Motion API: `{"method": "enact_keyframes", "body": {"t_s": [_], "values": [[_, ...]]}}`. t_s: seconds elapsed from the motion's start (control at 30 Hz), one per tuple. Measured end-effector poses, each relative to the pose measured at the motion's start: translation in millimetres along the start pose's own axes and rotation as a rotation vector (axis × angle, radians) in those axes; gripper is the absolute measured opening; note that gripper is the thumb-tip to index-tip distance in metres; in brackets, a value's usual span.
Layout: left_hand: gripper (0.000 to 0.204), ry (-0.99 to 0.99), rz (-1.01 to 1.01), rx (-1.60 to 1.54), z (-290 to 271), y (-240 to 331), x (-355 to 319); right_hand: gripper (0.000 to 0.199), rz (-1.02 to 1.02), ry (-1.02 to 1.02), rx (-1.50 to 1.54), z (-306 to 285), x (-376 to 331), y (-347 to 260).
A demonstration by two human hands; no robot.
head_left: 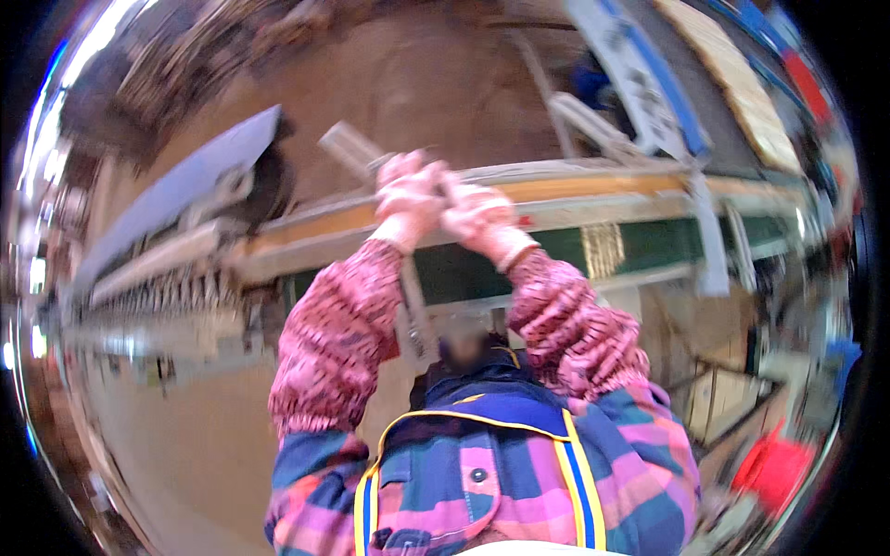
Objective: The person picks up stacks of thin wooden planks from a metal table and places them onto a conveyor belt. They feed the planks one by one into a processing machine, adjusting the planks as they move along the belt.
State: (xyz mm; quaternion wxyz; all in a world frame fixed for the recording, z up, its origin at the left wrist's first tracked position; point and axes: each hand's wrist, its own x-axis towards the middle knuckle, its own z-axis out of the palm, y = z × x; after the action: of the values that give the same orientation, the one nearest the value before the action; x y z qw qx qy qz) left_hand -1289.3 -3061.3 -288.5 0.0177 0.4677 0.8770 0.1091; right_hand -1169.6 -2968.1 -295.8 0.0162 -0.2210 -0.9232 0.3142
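My left hand [406, 196] and my right hand [480, 221], both in pale pinkish gloves, are close together over the near edge of a work table. Their fingers are curled in and smeared by motion. From my left hand a pale flat strip [350, 148] sticks out to the far left; the rest of it is hidden by the hand. What lies inside my right hand cannot be made out. Below the hands runs the table's orange-brown edge rail [565, 189] with a green panel [654, 248] under it.
A grey-blue slanted plate [199, 171] stands at left beside a toothed row [176, 289]. A blue and grey metal beam [644, 79] crosses the table at right, near a pale board [728, 79]. At lower right is a red object [772, 471].
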Motion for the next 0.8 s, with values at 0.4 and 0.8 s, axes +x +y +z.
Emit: {"method": "enact_keyframes", "body": {"t_s": [0.4,0.8], "values": [[0.033,0.212,0.095,0.069,3,10,-10,0.054,0.011,-0.025,-0.330,-8,-7,-14],[0.067,0.223,0.252,0.461,5,-3,1,0.068,0.020,-0.122,-0.313,-35,-11,-9]]}}
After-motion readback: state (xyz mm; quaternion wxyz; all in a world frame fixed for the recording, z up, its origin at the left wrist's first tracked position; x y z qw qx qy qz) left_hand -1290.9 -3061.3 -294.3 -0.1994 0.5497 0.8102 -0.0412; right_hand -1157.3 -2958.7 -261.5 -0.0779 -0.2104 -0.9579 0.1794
